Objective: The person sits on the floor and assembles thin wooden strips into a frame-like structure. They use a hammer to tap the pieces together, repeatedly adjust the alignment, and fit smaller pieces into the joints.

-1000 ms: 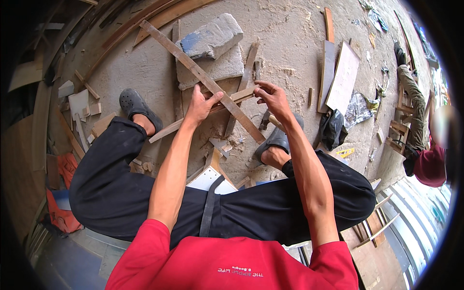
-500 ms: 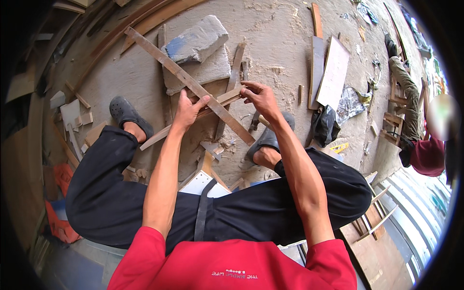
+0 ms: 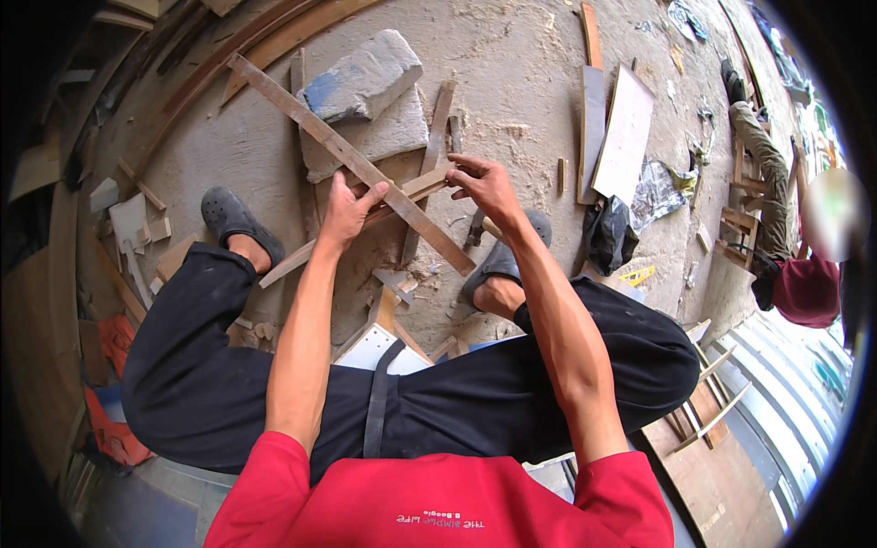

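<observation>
My left hand [image 3: 347, 212] grips a long flat wooden strip [image 3: 292, 108] near its middle, thumb on top. The strip slants from the far left toward my right foot. Beneath it crosses a narrower wooden piece [image 3: 427, 183], sloping up to the right. My right hand [image 3: 484, 190] pinches the right end of that piece between thumb and fingers. Behind the strip, two rough stone-like blocks [image 3: 379, 78] are stacked, the upper one marked with blue. A hammer [image 3: 475, 228] lies beside my right shoe, partly hidden. The undersides of the held pieces are hidden.
Between my legs stand a white-topped wooden piece [image 3: 379, 349] and a grey triangular piece [image 3: 397, 281]. Boards [image 3: 624, 132] and a black plastic bag [image 3: 610, 236] lie to the right. Scraps [image 3: 132, 224] sit at left. A person's leg [image 3: 772, 173] shows at far right.
The view has shifted slightly, so everything sits a little farther left. Both hands keep their holds on the crossed wooden pieces, with hardly any other movement.
</observation>
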The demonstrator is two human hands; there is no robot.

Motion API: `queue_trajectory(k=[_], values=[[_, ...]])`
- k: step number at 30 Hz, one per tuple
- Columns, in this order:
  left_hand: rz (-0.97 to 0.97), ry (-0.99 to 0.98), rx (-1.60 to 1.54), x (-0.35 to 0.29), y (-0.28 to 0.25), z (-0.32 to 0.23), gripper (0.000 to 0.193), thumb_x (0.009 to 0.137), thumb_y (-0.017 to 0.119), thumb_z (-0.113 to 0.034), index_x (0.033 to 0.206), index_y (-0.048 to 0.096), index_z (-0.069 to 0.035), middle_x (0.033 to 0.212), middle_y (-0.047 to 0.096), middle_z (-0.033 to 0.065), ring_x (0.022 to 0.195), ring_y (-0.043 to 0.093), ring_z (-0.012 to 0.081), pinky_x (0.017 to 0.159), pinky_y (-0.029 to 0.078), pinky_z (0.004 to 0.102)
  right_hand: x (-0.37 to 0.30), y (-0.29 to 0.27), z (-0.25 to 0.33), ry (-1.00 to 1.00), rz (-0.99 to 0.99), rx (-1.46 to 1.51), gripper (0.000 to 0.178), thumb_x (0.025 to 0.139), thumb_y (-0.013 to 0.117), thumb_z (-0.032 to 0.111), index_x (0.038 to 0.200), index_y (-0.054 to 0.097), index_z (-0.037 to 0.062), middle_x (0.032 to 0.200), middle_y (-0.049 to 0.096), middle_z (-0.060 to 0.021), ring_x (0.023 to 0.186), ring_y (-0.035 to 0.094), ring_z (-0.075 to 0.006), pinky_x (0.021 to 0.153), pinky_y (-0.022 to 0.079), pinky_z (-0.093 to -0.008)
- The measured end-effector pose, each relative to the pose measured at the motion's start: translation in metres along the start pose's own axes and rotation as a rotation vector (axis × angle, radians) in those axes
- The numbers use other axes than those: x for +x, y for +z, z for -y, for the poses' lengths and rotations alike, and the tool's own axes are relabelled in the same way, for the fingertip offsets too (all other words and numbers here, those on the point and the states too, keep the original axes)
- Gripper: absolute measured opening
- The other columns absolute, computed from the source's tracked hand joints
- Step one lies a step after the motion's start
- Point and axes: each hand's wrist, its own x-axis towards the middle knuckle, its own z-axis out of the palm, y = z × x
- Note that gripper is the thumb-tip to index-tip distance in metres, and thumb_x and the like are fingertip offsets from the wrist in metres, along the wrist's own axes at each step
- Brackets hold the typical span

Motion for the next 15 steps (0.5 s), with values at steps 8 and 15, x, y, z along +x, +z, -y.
queue_trajectory(k=[8, 15], values=[[0.002, -0.014, 0.020, 0.0006, -0.0003, -0.0001, 0.064, 0.086, 0.076, -0.020, 0.122, 0.031, 0.007, 0.105, 0.065, 0.0175, 0.097, 0.064, 0.0177, 0.085, 0.052, 0.0290, 0.0031, -0.0011, -0.0033, -0.010, -0.011, -0.066, 0.040, 0.087, 0.069, 0.010, 0.123, 0.060, -0.0055, 0.099, 0.071, -0.0156, 0.079, 0.067, -0.0138, 0.063, 0.056, -0.0254], [0.006, -0.028, 0.013, 0.0007, -0.0024, 0.0024, 0.069, 0.086, 0.076, -0.024, 0.127, 0.029, 0.007, 0.115, 0.062, 0.0171, 0.105, 0.060, 0.0179, 0.092, 0.047, 0.0285, 0.0002, 0.0032, 0.0051, -0.009, -0.022, -0.085, 0.039, 0.086, 0.070, 0.010, 0.120, 0.061, -0.0073, 0.095, 0.071, -0.0149, 0.075, 0.066, -0.0127, 0.062, 0.055, -0.0249]])
